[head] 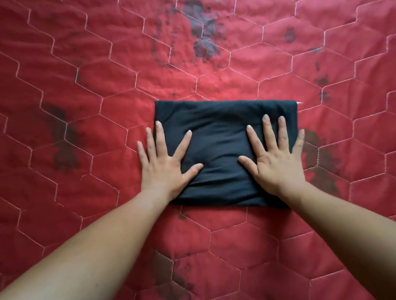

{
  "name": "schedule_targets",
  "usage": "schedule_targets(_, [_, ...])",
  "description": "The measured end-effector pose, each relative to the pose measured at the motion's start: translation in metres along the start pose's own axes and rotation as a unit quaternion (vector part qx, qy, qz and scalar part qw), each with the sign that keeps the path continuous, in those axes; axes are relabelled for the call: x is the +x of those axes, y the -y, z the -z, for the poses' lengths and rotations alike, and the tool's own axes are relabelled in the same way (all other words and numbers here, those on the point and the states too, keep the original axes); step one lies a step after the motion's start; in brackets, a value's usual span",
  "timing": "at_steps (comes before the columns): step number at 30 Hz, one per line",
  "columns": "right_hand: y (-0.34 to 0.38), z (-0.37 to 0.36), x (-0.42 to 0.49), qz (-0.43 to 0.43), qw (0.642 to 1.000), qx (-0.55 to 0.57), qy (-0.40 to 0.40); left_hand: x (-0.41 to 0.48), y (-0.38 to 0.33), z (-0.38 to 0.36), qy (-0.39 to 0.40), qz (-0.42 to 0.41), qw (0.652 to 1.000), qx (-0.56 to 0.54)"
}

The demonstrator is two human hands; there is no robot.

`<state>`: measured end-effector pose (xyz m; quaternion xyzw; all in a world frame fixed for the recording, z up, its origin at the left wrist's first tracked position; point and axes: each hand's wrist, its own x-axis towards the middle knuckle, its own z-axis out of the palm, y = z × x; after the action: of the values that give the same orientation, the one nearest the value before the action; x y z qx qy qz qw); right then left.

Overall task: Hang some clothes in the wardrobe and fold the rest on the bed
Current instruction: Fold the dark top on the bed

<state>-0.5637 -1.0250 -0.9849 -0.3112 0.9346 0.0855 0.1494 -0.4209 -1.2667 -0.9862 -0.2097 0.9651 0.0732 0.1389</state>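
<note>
A dark navy garment (219,128), folded into a thick rectangle, lies flat on the red quilted bed cover (65,90) near the middle of the view. My left hand (163,164) presses flat on its left edge, fingers spread and straight, two of them lying on the quilt beside the cloth. My right hand (276,153) presses flat on its right part, fingers spread, the little finger at the right edge. Neither hand grips the cloth.
The red quilt with white hexagon stitching fills the whole view and carries dark faded blotches (201,31) at the top centre and on both sides. A small white speck (299,102) shows at the garment's far right corner.
</note>
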Motion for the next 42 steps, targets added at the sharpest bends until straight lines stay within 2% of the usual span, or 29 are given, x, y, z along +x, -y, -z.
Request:
schedule_targets(2, [0.001,0.004,0.003,-0.002,0.999,0.032,0.007,0.002,-0.002,0.003,0.018,0.031,0.999,-0.034])
schedule_targets(4, [0.004,0.013,-0.003,-0.047,0.987,0.148,-0.028,0.001,-0.006,0.013,0.021,0.053,0.993,-0.106])
schedule_targets(5, [0.004,0.015,-0.006,-0.100,0.966,0.229,-0.060,0.002,-0.007,0.018,0.007,0.079,0.982,-0.171])
schedule_targets(7, [0.007,0.018,-0.018,-0.221,0.908,0.347,-0.084,0.001,-0.007,0.027,-0.039,0.136,0.936,-0.323])
schedule_targets(9, [0.010,0.025,-0.022,-0.282,0.863,0.413,-0.067,0.000,-0.008,0.037,-0.069,0.180,0.884,-0.426])
schedule_targets(10, [0.010,0.030,-0.020,-0.295,0.827,0.475,-0.061,0.002,-0.009,0.043,-0.054,0.200,0.861,-0.465])
schedule_targets(12, [0.004,0.051,-0.012,-0.307,0.741,0.598,-0.012,0.005,-0.008,0.056,0.023,0.217,0.822,-0.527])
schedule_targets(13, [-0.001,0.062,-0.008,-0.296,0.718,0.629,0.033,0.006,-0.007,0.064,0.067,0.208,0.814,-0.538])
schedule_targets(15, [-0.008,0.083,-0.007,-0.254,0.700,0.653,0.140,0.006,-0.004,0.080,0.130,0.169,0.830,-0.515])
schedule_targets(16, [-0.009,0.093,-0.009,-0.234,0.701,0.650,0.180,0.004,-0.004,0.089,0.141,0.151,0.843,-0.497])
schedule_targets(18, [-0.006,0.114,-0.017,-0.204,0.742,0.611,0.187,-0.002,-0.003,0.111,0.145,0.131,0.856,-0.478])
schedule_targets(20, [-0.002,0.138,-0.029,-0.187,0.789,0.570,0.135,-0.012,-0.002,0.139,0.153,0.123,0.856,-0.479])
schedule_targets(23, [-0.002,0.188,-0.048,-0.155,0.836,0.522,0.065,-0.022,0.000,0.193,0.148,0.091,0.866,-0.468])
schedule_targets(26, [-0.010,0.254,-0.069,-0.122,0.876,0.463,0.051,-0.033,0.000,0.264,0.139,0.049,0.886,-0.440])
schedule_targets(34, [-0.031,0.477,-0.131,-0.074,0.896,0.432,0.076,-0.090,-0.018,0.490,0.165,-0.020,0.929,-0.331])
schedule_targets(38, [-0.034,0.596,-0.166,-0.027,0.889,0.445,0.107,-0.133,-0.026,0.599,0.134,-0.007,0.936,-0.325])
schedule_targets(42, [-0.036,0.707,-0.207,0.009,0.879,0.467,0.096,-0.183,-0.030,0.698,0.077,-0.006,0.940,-0.332])
